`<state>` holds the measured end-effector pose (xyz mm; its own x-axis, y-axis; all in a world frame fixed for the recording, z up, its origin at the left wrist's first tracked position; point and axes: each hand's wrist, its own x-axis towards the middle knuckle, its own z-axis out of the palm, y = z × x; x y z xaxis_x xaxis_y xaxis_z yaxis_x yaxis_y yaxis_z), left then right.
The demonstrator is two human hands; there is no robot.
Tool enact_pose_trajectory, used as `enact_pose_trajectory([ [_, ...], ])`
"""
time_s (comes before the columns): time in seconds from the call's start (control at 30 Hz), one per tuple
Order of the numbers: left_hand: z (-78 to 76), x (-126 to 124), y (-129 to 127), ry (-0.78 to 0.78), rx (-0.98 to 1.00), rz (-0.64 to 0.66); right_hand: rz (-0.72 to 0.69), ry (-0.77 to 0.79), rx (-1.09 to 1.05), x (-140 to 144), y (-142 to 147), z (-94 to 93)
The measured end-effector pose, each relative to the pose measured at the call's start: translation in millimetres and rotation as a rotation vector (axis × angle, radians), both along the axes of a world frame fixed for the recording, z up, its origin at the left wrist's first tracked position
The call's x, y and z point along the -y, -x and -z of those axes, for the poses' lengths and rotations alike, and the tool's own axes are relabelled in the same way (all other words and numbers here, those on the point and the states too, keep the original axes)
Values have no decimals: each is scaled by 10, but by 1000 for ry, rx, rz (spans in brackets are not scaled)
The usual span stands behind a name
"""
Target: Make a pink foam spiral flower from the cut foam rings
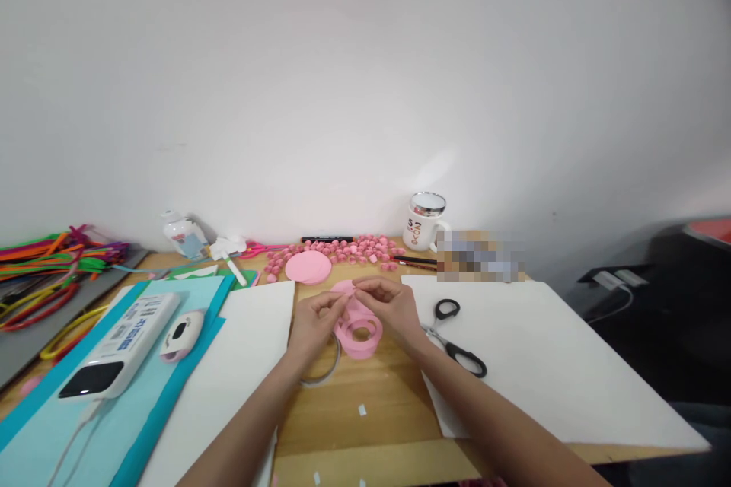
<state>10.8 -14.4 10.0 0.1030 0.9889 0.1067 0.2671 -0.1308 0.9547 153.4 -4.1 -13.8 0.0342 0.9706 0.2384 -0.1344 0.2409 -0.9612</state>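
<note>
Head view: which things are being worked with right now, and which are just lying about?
In use:
left hand
right hand
pink paper strip, pinched between both hands
pink roll below them

Lying about:
scissors
mug
pink disc
small pink rolls
pipe cleaners
power bank

Pale wooden table as landmark: at its centre a pink paper ribbon roll; behind that a flat pink paper disc and scattered small pink paper rolls; right, black-handled steel scissors on white card; left, turquoise paper sheets; far back, white ceramic mug with dark lettering
</note>
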Motion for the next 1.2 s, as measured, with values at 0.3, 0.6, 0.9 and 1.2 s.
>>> enact_pose_trajectory([
  [0.3,24,-12,12,4,6,-11,-55,52,21,-42,-40,3],
  [0.6,30,-12,14,19,-2,-20,-89,104,-53,-47,-49,18],
  [0.9,29,-14,8,27,21,-14,-101,146,-35,-39,-64,-12],
  [1.2,32,-39,29,19,-12,-51,-146,198,-94,-100,-64,86],
])
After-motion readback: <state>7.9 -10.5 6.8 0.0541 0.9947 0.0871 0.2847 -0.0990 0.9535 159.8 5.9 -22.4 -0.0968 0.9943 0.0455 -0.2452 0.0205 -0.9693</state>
